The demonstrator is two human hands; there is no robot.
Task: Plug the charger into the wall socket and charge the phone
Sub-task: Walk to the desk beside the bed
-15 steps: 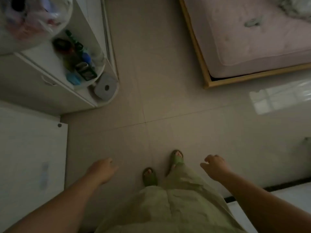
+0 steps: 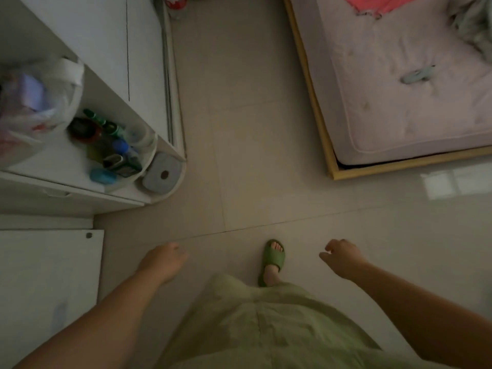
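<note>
No charger, phone or wall socket shows in the head view. My left hand (image 2: 162,263) hangs over the tiled floor at lower left, fingers loosely curled, holding nothing. My right hand (image 2: 342,258) is out at lower right, fingers slightly bent and apart, also holding nothing. Between them I see a green dress and one foot in a green slipper (image 2: 273,258).
A white rounded shelf unit (image 2: 170,193) stands at left with bottles, a blue soap case and a toilet roll (image 2: 162,173). A plastic bag (image 2: 34,102) sits on top. A white board (image 2: 48,275) lies at lower left. A wooden-framed bed (image 2: 308,83) with a pink mattress fills the upper right.
The view has moved forward and tilted up: more of the bed and shelf unit shows. Only one slippered foot is visible now. Both hands stay empty at my sides.
</note>
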